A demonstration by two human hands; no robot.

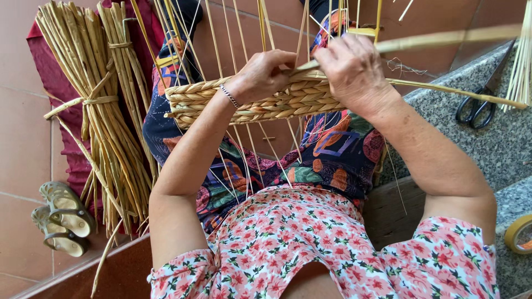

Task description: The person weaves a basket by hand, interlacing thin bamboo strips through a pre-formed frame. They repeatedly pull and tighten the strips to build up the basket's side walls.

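Left hand [265,73]: I see it curled over the top edge of the half-woven basket band of plaited pale straw [266,102], fingers closed, pinching the near end of a flat yellow-green reed strand [443,39]; a thin bead bracelet [230,96] sits at the wrist.
Right hand [354,72]: I see it palm-down on the same rim, just beside the left hand, fingers folded onto the weave; the strand passes under its fingers, but I cannot tell how firmly they grip it.
Reed strand: it runs from between the 2 hands up and out to the right edge of the view.
Basket band: it lies across the lap, over dark patterned trousers [332,160], with thin upright stakes [221,33] rising from it and more stakes hanging below.
Second strand [460,93]: it leaves the band's right end and lies slanting over the speckled grey stone step [499,144].
Black-handled scissors [479,105]: on that step, apart from the right hand.
Roll of yellow tape [520,233]: on a lower step at the right edge.
2 tied bundles of dry reeds [105,111]: on a dark red cloth [55,83], left of the lap.
Pair of olive sandals [64,218]: on the tiled floor, below the bundles.
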